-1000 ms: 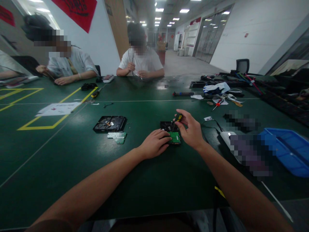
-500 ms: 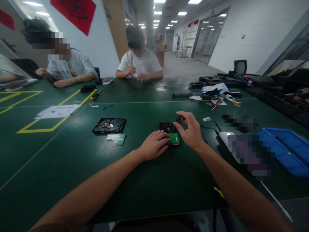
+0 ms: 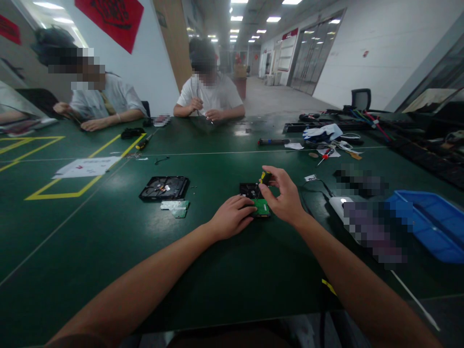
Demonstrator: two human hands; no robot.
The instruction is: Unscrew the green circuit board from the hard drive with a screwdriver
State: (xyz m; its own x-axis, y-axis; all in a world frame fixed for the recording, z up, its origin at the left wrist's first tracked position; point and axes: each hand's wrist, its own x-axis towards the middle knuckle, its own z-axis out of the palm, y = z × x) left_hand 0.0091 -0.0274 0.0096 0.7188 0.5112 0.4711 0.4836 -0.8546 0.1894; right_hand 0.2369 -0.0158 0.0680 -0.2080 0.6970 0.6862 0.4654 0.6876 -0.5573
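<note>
In the head view a hard drive (image 3: pixel 250 189) lies on the green table in front of me, its green circuit board (image 3: pixel 262 208) facing up. My left hand (image 3: pixel 234 216) is bent over the drive's left side, fingers on the board's edge, gripping it. Between the thumb and fingers of my right hand (image 3: pixel 284 195) is a screwdriver (image 3: pixel 266 177) with a yellow and black handle, held upright over the drive. Its tip appears to meet the board's upper edge; the exact contact is too small to tell.
Left of my hands lie another black hard drive (image 3: pixel 164 188), a loose circuit board (image 3: pixel 176 208) and tiny screws. To the right are a blue tray (image 3: pixel 431 227), a white device with a cable, gloves (image 3: pixel 322 132) and a red screwdriver (image 3: pixel 326 153). Two people sit across the table.
My right-hand fingers have shifted round the screwdriver, and its handle now stands more upright and shows more. My left hand and the hard drive have stayed in place.
</note>
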